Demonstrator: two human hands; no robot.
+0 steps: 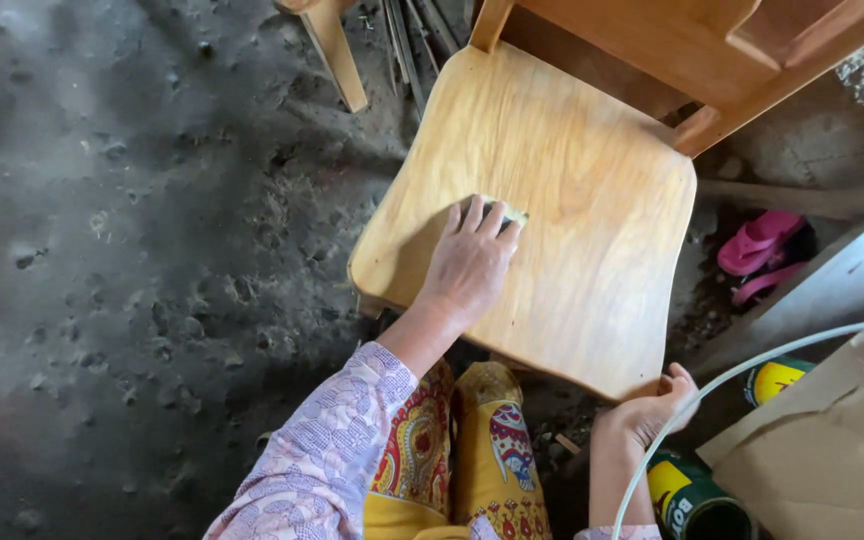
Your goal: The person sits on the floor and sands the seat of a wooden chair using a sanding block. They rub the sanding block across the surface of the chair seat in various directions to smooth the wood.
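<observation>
A light wooden chair [592, 170] stands on the dirt floor below me, its varnished seat facing up. My left hand [470, 262] lies flat on the seat and presses a small piece of sandpaper [510, 212], mostly hidden under my fingers, against the wood. My right hand [649, 408] grips the near right corner of the seat from underneath its edge. A patterned sleeve covers my left forearm, and a bright patterned skirt shows beneath the seat's near edge.
Dark, pitted dirt floor [132, 260] fills the left. A pink sandal [760, 242] lies right of the chair. Green and yellow tins [690, 495] sit at lower right beside brown cardboard [832, 440]. A white hose [752, 370] curves across. Another wooden leg [337, 50] stands behind.
</observation>
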